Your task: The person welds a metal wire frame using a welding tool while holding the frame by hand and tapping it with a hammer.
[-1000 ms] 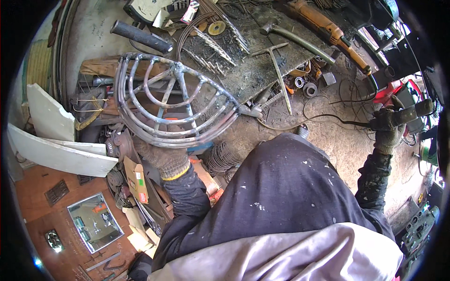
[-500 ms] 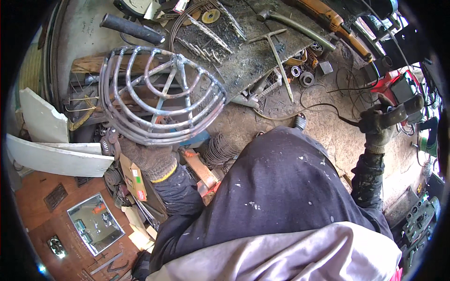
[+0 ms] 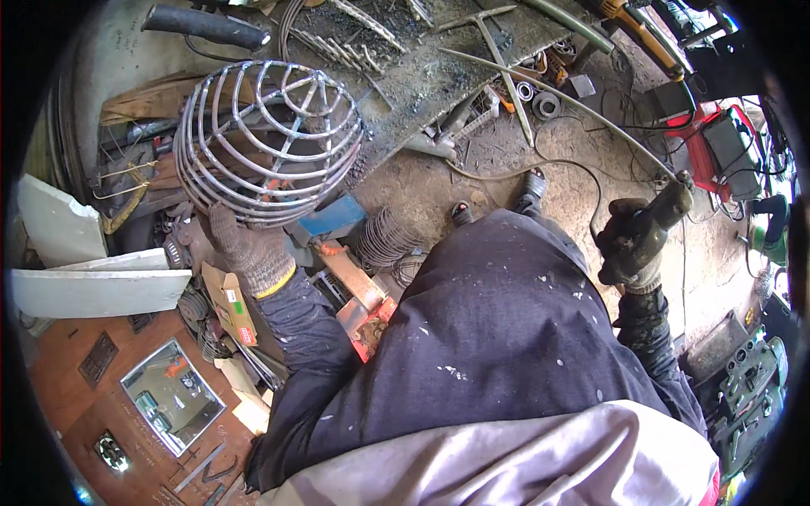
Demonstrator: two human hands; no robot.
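My left hand [image 3: 251, 250], in a knitted glove with a yellow cuff edge, grips the lower rim of a round metal bar cage [image 3: 278, 181]. The cage is domed, made of curved rods, and tilted so that its rings face me; some fingers are hidden behind it. On the right, my gloved right hand [image 3: 626, 244] is closed around a dark welding electrode holder [image 3: 662, 215]. A long thin electrode [image 3: 582, 101] runs from the holder's tip up and left, over the workbench. Between cage and electrode tip there is a gap.
On the workbench [image 3: 405, 110] lie a T-shaped metal bar [image 3: 498, 76] and several rods. An angle grinder [image 3: 645, 38] is at the far right. The welding cable [image 3: 591, 173] crosses the floor. White curved panels [image 3: 101, 291] and a wire coil [image 3: 388, 240] sit near the left arm.
The cage has turned, showing more of its domed rings. My right hand has come left and down, the holder now angled upward, with the electrode clearly visible stretching toward the bench.
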